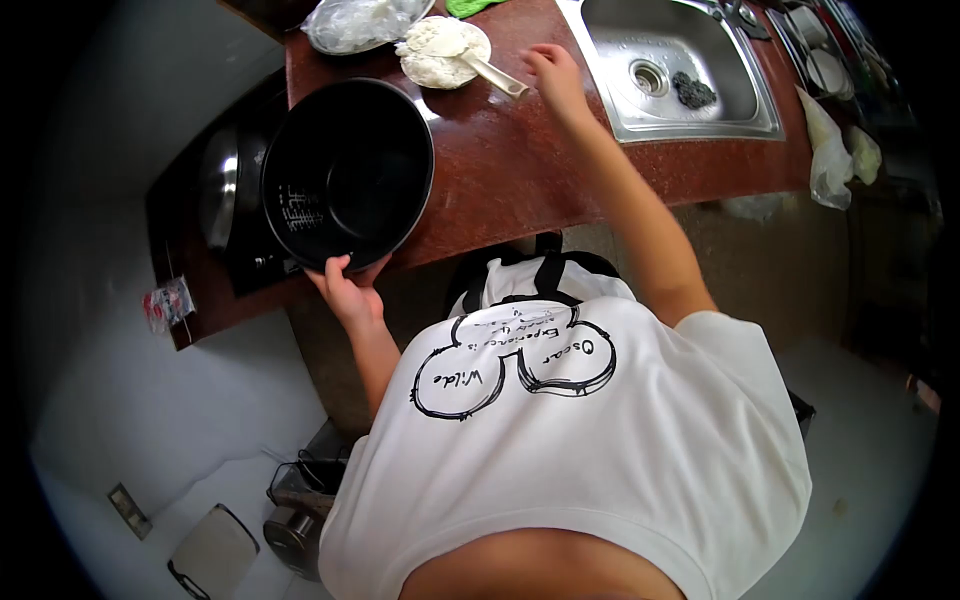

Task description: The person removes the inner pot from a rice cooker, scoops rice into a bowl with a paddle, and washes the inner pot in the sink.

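Observation:
My left hand (347, 290) grips the near rim of a black inner pot (350, 165), thumb over the edge; white markings show on its inside wall. The pot is tilted, its dark inside facing me. My right hand (552, 75) is raised over the red counter, fingers apart and slightly bent, holding nothing. Just left of it, the handle of a white rice paddle (495, 75) points towards me. The paddle's head rests in a bowl of white rice (432, 62) behind the pot.
A steel sink (640, 125) with a dark scourer (693, 90) lies right of my right hand. A plastic-covered bowl (360, 22) stands at the back left. Plastic bags (825, 150) hang off the red counter (500, 180) at right. A dish rack (815, 50) stands beyond the sink.

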Motion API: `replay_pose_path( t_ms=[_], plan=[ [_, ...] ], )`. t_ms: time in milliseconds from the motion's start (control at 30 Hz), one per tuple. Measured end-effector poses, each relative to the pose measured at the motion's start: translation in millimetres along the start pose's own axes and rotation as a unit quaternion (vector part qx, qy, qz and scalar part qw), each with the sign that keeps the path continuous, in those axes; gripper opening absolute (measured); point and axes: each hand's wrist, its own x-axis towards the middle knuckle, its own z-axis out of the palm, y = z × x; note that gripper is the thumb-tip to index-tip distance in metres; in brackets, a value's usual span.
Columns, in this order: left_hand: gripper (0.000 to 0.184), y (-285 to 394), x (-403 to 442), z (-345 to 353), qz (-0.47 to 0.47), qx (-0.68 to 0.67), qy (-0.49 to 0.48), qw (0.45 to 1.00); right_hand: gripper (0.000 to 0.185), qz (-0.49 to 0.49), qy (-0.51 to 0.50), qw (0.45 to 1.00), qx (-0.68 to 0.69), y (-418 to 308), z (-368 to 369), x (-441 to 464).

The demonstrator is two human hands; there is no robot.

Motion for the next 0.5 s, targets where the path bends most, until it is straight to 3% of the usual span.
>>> replay_pose_path(
  t_ms=[67,133,233,333,367,433,500],
  plan=[
    [0.074,0.6,-10.4,-7.7,-0.017,0.010,0.006,1.000,0.034,-0.083,0.109,0.991,-0.007,-15.2,-17.3,-52.3],
    [0.077,4.5,-23.7,-8.0,-0.034,0.028,0.026,0.999,0.026,-0.052,0.105,0.992,0.056,-20.7,-30.1,-96.7],
    [0.075,5.8,-27.9,-13.8,-0.044,0.039,-0.008,0.998,0.020,0.110,-0.051,0.978,0.169,-27.4,-38.0,-139.6],
    [0.073,9.5,-33.3,0.3,-0.023,0.070,-0.011,0.997,0.024,0.171,-0.195,0.954,0.148,-41.3,-28.6,-151.1],
    [0.073,9.1,-38.3,4.3,-0.012,0.086,-0.013,0.996,0.027,0.149,-0.232,0.956,0.102,-42.6,-25.3,-152.2],
    [0.072,3.1,-53.5,5.6,0.039,0.089,-0.010,0.995,0.041,-0.035,-0.211,0.973,0.089,-34.6,-14.4,-157.1],
    [0.071,4.8,-76.3,19.8,0.076,0.089,-0.007,0.993,0.041,-0.053,-0.200,0.977,0.049,-37.9,-24.6,-157.9]
  ],
)
